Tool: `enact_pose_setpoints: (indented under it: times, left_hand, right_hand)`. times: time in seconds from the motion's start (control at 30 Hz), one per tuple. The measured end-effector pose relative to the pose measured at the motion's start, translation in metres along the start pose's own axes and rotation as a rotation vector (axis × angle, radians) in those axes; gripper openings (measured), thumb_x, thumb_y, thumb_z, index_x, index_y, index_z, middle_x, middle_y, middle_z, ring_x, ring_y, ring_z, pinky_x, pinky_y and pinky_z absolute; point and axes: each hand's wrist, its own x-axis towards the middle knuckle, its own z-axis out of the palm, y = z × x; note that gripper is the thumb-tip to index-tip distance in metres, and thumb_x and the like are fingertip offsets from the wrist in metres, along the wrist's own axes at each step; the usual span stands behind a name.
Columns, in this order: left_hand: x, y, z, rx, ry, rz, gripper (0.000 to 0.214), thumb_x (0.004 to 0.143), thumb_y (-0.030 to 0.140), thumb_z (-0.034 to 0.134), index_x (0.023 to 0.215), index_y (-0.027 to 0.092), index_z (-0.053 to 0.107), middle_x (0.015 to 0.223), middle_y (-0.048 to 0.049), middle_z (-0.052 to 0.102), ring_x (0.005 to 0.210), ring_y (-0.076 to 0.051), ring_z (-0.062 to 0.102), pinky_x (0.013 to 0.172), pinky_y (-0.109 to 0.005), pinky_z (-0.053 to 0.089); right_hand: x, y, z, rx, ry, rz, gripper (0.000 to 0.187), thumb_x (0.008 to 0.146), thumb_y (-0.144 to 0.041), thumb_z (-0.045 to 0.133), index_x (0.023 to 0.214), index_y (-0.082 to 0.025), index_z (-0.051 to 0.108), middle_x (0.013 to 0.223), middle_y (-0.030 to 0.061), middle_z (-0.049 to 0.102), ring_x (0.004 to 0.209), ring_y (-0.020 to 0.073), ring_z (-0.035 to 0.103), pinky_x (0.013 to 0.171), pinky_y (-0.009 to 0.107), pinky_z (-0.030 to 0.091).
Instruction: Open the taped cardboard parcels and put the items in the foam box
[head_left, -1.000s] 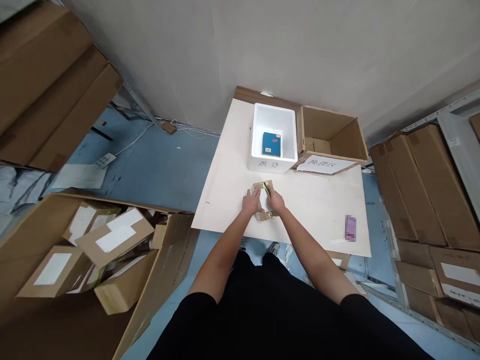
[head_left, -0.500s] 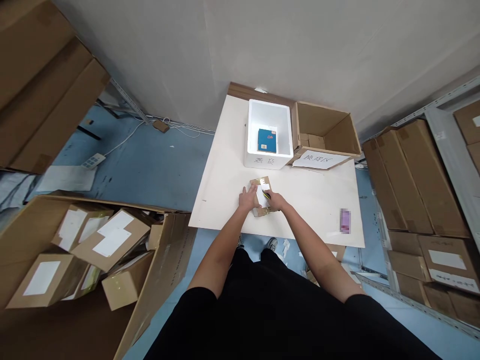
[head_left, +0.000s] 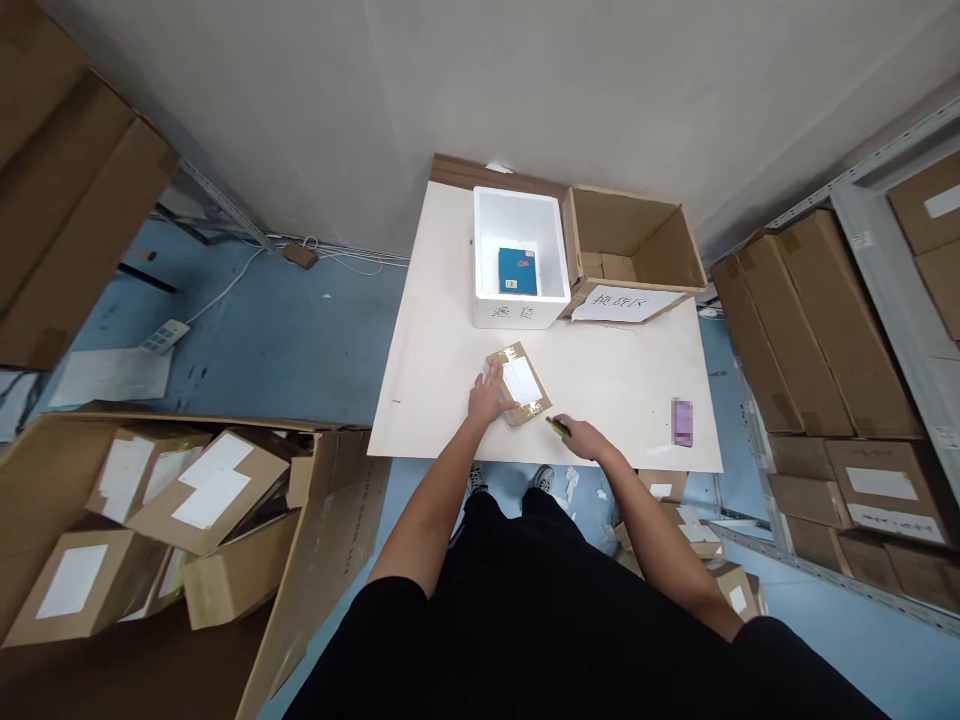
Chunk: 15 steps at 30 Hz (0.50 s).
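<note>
A small taped cardboard box (head_left: 535, 408) with a white label (head_left: 520, 380) lies at an angle near the front of the white table (head_left: 435, 400). My left hand (head_left: 489, 396) grips its left side, thumb toward the front corner and fingers over the top edge. My right hand (head_left: 585, 438) is closed around a yellow and black utility knife (head_left: 558, 427), just off the box's lower right corner and apart from it. Behind the box, a white foam box (head_left: 502, 313) holds a blue book-like item (head_left: 517, 272).
An open carton (head_left: 641, 275) with a handwritten paper sign stands right of the foam box. A purple item (head_left: 682, 423), partly pixelated, lies at the table's right. Lower left, a large carton (head_left: 341, 530) holds several parcels (head_left: 210, 490). Shelves with boxes (head_left: 817, 320) line the right.
My right hand has drawn the knife off the box top toward the lower right. The box has turned on the table, my left hand still on it. The view has shifted slightly.
</note>
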Motion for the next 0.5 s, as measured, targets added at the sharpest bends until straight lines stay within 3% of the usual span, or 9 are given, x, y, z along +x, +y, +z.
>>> enact_pose_setpoints:
  times: [0.1, 0.17, 0.33, 0.5]
  left_hand:
    - [-0.011, 0.016, 0.015, -0.051, 0.042, -0.021, 0.118, 0.086, 0.071, 0.073, 0.176, 0.031, 0.008, 0.183, -0.0011, 0.0, 0.157, -0.045, 0.028, 0.121, -0.05, 0.042]
    - [-0.017, 0.033, 0.027, -0.052, 0.073, -0.057, 0.114, 0.088, 0.072, 0.068, 0.176, 0.029, 0.009, 0.183, -0.0023, -0.003, 0.152, -0.045, 0.037, 0.119, -0.049, 0.043]
    - [-0.029, 0.082, 0.065, -0.085, 0.102, -0.156, 0.1, 0.096, 0.074, 0.053, 0.176, 0.032, 0.008, 0.183, -0.0045, -0.008, 0.141, -0.044, 0.052, 0.11, -0.051, 0.051]
    - [-0.039, 0.133, 0.105, -0.113, 0.083, -0.156, 0.092, 0.099, 0.075, 0.046, 0.175, 0.034, 0.013, 0.182, -0.0084, -0.013, 0.132, -0.04, 0.062, 0.103, -0.051, 0.056]
  right_hand:
    - [0.003, 0.01, -0.009, 0.038, 0.255, -0.023, 0.06, 0.09, -0.025, 0.071, 0.149, -0.03, 0.06, 0.105, 0.0089, 0.079, 0.095, 0.0314, 0.074, 0.087, 0.038, 0.054]
    - [0.014, 0.008, -0.011, 0.066, 0.361, 0.027, 0.069, 0.095, -0.034, 0.069, 0.16, -0.025, 0.048, 0.117, 0.0128, 0.078, 0.104, 0.0331, 0.073, 0.091, 0.039, 0.054]
    - [0.039, 0.013, -0.009, 0.184, 0.47, 0.187, 0.091, 0.088, -0.047, 0.081, 0.163, -0.019, 0.039, 0.134, 0.0188, 0.071, 0.124, 0.0362, 0.068, 0.101, 0.041, 0.052]
    - [0.045, 0.062, -0.032, 0.23, 0.558, 0.238, 0.091, 0.085, -0.042, 0.084, 0.162, -0.021, 0.04, 0.134, 0.0194, 0.07, 0.125, 0.0366, 0.067, 0.101, 0.043, 0.053]
